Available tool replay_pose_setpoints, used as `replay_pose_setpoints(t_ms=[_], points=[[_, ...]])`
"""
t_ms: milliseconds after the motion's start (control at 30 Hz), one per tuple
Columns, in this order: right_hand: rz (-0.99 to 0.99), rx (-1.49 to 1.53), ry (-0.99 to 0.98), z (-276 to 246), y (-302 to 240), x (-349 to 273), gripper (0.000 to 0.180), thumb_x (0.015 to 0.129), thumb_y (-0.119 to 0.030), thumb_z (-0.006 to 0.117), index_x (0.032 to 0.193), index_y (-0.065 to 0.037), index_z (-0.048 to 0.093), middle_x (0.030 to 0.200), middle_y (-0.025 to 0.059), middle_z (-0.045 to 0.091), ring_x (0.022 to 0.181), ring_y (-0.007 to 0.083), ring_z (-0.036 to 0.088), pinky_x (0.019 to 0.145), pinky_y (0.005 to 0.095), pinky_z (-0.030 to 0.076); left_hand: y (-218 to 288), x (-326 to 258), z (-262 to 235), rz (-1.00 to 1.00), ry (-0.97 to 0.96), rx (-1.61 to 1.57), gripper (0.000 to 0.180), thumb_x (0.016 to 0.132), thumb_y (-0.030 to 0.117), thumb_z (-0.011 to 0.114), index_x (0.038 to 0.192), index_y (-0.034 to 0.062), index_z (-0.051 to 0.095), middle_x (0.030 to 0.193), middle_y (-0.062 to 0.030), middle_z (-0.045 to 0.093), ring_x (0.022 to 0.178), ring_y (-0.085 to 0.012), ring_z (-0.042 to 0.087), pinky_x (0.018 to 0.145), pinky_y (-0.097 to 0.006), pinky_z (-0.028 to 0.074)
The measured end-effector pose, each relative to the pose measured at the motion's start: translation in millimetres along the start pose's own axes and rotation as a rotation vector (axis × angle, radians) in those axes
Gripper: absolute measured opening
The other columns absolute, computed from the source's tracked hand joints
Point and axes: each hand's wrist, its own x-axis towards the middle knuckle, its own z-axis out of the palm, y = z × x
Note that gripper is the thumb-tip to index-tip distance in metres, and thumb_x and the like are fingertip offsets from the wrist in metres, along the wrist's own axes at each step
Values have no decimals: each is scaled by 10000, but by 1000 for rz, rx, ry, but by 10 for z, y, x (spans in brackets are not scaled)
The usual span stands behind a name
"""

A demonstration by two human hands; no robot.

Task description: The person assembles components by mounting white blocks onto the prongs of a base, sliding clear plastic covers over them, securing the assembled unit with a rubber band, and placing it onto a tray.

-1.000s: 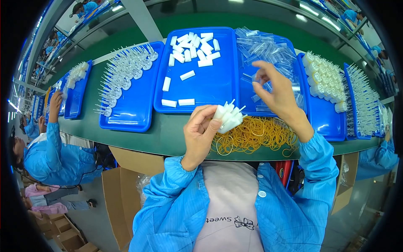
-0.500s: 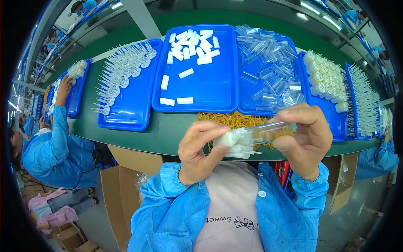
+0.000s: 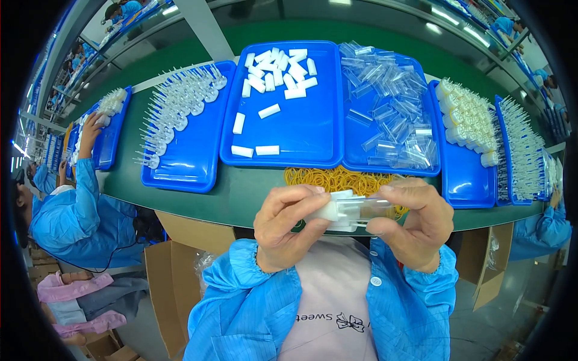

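Observation:
In front of my chest, my left hand (image 3: 288, 227) pinches a white plastic part (image 3: 329, 210) between thumb and fingers. My right hand (image 3: 416, 224) grips a clear plastic tube (image 3: 374, 208) by its right end, thumb below and fingers above. The tube's left end overlaps the white part's thin prongs; how deep they sit inside is hard to make out. Just beyond my hands lies a heap of yellow rubber bands (image 3: 337, 178). Further back, one blue tray (image 3: 289, 129) carries white cylinders, and the blue tray (image 3: 355, 135) beside it carries loose clear tubes.
At the left, a blue tray (image 3: 180, 178) holds rows of clear stemmed pieces. On the right stand a tray of banded white parts (image 3: 466, 114) and a rack of thin-stemmed pieces (image 3: 524, 150). A co-worker (image 3: 72, 210) reaches in at left. Cardboard boxes (image 3: 174, 289) stand below the green table.
My right hand has moved left and slightly down, bringing the clear tube further over the white part. The tube now lies more level. My left hand has barely shifted.

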Motion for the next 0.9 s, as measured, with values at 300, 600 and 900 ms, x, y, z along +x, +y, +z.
replay_pose_setpoints(t_ms=[300,600,900], points=[[173,196,45,30,57,-91,405,654,-137,851,974,15,655,865,136,691,765,221,674,682,306,524,99,44,-25,55,-18,129,327,677,5,772,995,28,701,923,-92,620,817,-217,662,662,-294,554],[151,137,18,42,54,-109,352,676,-75,820,977,5,656,870,130,683,764,196,664,690,299,517,111,66,-13,134,-27,278,337,645,12,788,971,48,710,856,-72,632,711,-193,651,581,-276,537],[115,76,6,79,109,-141,325,699,-49,796,981,7,646,850,107,669,778,167,651,703,295,514,74,98,-5,103,-56,299,317,650,26,787,956,43,707,828,-74,625,676,-191,637,559,-284,518]])
